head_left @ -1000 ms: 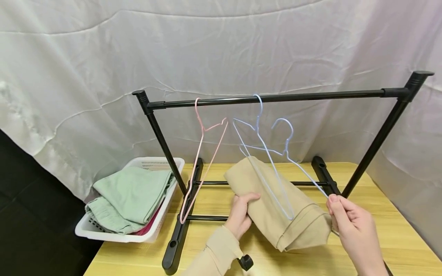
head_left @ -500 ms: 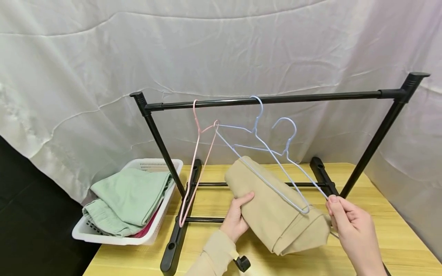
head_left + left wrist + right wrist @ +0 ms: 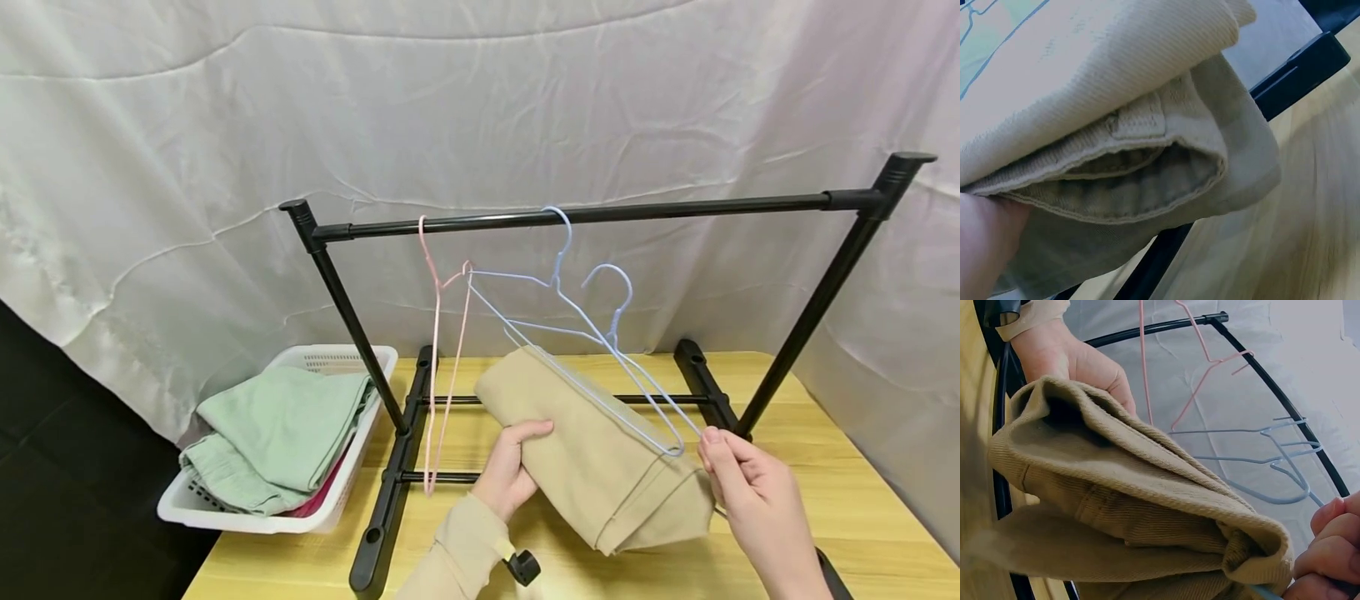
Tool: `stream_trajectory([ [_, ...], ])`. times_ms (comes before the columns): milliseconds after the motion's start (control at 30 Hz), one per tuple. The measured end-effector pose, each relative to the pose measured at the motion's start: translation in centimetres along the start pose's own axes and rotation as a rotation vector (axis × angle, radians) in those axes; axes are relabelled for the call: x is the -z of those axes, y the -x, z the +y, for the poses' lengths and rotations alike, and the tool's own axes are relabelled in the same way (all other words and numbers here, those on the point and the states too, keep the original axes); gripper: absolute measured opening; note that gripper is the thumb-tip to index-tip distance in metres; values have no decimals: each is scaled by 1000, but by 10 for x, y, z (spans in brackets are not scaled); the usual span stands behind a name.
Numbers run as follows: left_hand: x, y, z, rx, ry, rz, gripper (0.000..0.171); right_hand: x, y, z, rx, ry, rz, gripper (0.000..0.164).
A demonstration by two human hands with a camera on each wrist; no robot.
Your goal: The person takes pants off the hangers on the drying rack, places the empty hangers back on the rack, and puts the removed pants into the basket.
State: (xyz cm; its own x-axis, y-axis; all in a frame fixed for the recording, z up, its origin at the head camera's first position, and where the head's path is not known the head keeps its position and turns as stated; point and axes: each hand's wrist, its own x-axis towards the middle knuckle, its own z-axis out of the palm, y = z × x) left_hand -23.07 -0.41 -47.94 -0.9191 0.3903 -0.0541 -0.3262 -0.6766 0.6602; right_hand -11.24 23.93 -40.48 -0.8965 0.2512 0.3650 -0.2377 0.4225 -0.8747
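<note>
Khaki trousers (image 3: 600, 467) lie folded over the lower part of a light blue wire hanger (image 3: 616, 321), whose hook points up and is off the rail. My left hand (image 3: 507, 475) grips the trousers on their left, thumb on top and fingers hidden beneath. With thumb and fingers my right hand (image 3: 756, 504) pinches the right end of that hanger. In front of the cloth hangs a second blue hanger (image 3: 558, 265), hooked on the black rail (image 3: 697, 207). The left wrist view shows the waistband (image 3: 1138, 219) gaping, with a belt loop above.
A pink hanger (image 3: 434, 325) hangs from the rail to the left, its corner close to the hung blue one's. At left, a white basket (image 3: 337, 508) holds folded green cloth (image 3: 292, 425) and something dark red. The rack's black feet (image 3: 382, 533) stand on the wooden table (image 3: 832, 467).
The hung blue hanger has turned, its near end swinging right and its far end left to the pink hanger, which has also turned. The held hanger and trousers have shifted slightly left.
</note>
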Motion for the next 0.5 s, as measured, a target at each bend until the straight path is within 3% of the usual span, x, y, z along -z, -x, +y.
stream_trajectory([
  [200,-2,1,3,4,-37,54,32,-3,1,1,31,64,11,36],
  [500,-8,2,9,-1,-106,120,27,-9,3,3,6,159,-23,31],
])
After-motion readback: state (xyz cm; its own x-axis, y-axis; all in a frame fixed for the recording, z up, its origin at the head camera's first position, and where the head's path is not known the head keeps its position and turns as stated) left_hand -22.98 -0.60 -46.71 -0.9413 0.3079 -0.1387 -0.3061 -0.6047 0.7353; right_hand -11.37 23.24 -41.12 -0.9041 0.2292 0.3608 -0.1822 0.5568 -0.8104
